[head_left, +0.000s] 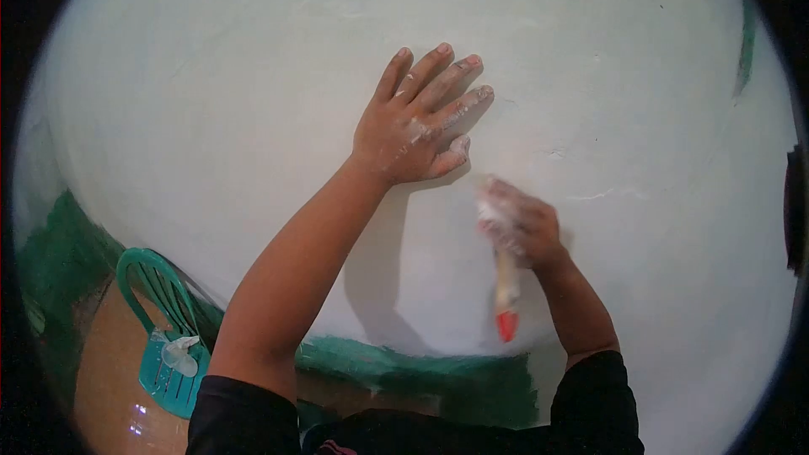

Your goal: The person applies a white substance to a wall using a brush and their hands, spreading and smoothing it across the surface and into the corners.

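My left hand (417, 126) lies flat on the white wall (236, 84), fingers spread, with white smears on its thumb, index finger and back. Lower and to the right, my right hand (535, 223) is closed round a paintbrush (506, 286). The brush's pale handle points down and ends in a red tip. White material coats the fingers around its upper end, and motion blurs both; the bristles do not show clearly. Thin cracks and raised marks (602, 195) run across the wall right of this hand.
A green plastic chair (131, 274) stands at the lower left on a brown, shiny floor (105, 371). On its seat rests a crumpled whitish translucent item (179, 355). Dark green paint (421, 375) covers the wall's lower part. A dark object (795, 211) juts in at the right edge.
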A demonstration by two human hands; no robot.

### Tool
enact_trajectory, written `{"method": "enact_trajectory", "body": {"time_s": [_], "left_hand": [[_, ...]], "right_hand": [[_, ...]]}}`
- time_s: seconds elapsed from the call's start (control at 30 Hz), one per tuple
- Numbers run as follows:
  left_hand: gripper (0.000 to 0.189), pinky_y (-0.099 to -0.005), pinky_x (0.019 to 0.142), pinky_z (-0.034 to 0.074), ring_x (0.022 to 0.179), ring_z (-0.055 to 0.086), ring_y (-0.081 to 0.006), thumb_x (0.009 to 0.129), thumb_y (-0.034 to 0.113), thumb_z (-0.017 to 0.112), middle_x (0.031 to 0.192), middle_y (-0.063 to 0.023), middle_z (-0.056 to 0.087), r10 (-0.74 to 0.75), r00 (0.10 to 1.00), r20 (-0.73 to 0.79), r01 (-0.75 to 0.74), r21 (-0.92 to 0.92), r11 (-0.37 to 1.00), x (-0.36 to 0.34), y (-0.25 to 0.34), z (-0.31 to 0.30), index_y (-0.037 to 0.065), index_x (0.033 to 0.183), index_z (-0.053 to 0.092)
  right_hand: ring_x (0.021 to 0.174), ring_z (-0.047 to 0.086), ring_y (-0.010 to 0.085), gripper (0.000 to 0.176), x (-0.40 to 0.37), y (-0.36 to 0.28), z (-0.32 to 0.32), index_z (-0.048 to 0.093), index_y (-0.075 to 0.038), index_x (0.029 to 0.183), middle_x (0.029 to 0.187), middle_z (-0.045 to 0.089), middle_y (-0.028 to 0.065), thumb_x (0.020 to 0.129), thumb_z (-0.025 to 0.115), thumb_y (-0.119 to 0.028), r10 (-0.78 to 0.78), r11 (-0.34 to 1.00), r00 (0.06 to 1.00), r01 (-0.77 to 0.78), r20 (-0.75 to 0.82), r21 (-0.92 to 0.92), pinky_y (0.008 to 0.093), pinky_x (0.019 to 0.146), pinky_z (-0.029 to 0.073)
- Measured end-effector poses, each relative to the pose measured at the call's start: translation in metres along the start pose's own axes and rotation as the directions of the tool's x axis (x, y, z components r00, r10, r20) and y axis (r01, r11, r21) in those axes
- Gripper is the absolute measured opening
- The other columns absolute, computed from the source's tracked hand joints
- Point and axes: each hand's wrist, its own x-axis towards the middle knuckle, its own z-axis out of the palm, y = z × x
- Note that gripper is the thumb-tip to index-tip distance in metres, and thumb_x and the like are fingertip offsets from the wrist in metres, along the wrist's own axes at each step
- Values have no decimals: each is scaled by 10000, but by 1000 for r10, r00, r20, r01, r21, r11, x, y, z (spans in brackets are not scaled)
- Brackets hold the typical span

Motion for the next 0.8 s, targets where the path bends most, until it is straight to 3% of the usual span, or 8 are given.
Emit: {"method": "enact_trajectory", "body": {"time_s": [0.07, 0.13, 0.23, 0.37, 0.5, 0.6, 0.67, 0.8], "left_hand": [[610, -456, 1182, 126, 1388, 289, -209, 696, 373, 621, 1478, 34, 376, 4, 1000, 12, -4, 4, 1000, 1, 0, -1, 325, 1298, 541], [609, -454, 1183, 113, 1390, 285, -212, 703, 370, 609, 1481, 35, 372, 1, 1000, 21, -2, 2, 1000, 0, 1, -2, 336, 1307, 534], [633, -451, 1185, 75, 1393, 278, -217, 701, 383, 590, 1488, 31, 362, -6, 999, 39, 5, 31, 999, 3, 1, -4, 350, 1328, 515], [662, -473, 1179, 32, 1410, 251, -230, 705, 401, 567, 1507, 14, 336, -68, 995, 68, 63, 69, 996, 2, 6, -5, 333, 1360, 488], [666, -501, 1170, 2, 1431, 212, -260, 728, 405, 543, 1516, -34, 328, -139, 987, 84, 133, 71, 989, -10, 20, 0, 269, 1377, 482], [660, -502, 1168, -6, 1431, 216, -276, 738, 404, 531, 1502, -62, 352, -169, 981, 91, 166, 45, 985, -29, 32, 5, 229, 1372, 492], [649, -500, 1168, -4, 1430, 221, -278, 742, 405, 529, 1494, -65, 367, -178, 980, 88, 174, 50, 984, -45, 39, 11, 220, 1363, 505], [614, -494, 1167, 2, 1425, 237, -288, 759, 409, 516, 1464, -79, 412, -213, 976, 52, 211, 50, 976, -84, 59, 22, 189, 1331, 546]], "right_hand": [[1036, 646, 318, 157, -21, 22, 0, 649, -55, 1001, 1100, 650, 186, 877, 639, -152, 203, 979, 941, -193, -272, 63, 426, 899, 532], [1035, 647, 314, 125, -97, 67, 4, 654, -49, 967, 1103, 640, 206, 882, 626, -136, 746, 564, 656, -534, -111, 630, 439, 878, 544], [1026, 652, 302, 111, -1, 45, -24, 657, -39, 942, 1088, 644, 202, 865, 632, -115, 323, 931, 654, -350, -684, 105, 415, 857, 554], [1031, 652, 294, 151, -4, 18, -3, 682, -101, 957, 1139, 637, 187, 816, 686, -156, 145, 986, 954, -161, -262, -40, 389, 880, 546], [1018, 657, 307, 202, 1, -2, -1, 694, -156, 979, 1159, 633, 194, 783, 722, -196, 26, 999, 998, -25, -64, 21, 405, 882, 546], [1015, 657, 315, 203, -30, 22, 9, 683, -122, 992, 1148, 638, 190, 795, 716, -160, 156, 986, 904, -164, -398, 14, 404, 864, 557], [1036, 648, 322, 200, -51, 21, 4, 681, -92, 996, 1152, 636, 189, 801, 712, -131, 715, 696, 573, -638, -402, 328, 409, 862, 560], [984, 665, 330, 248, -40, 14, -4, 498, 44, 1155, 1024, 654, 238, 914, 534, -6, 321, 913, 764, -407, -560, -33, 413, 846, 558]]}}
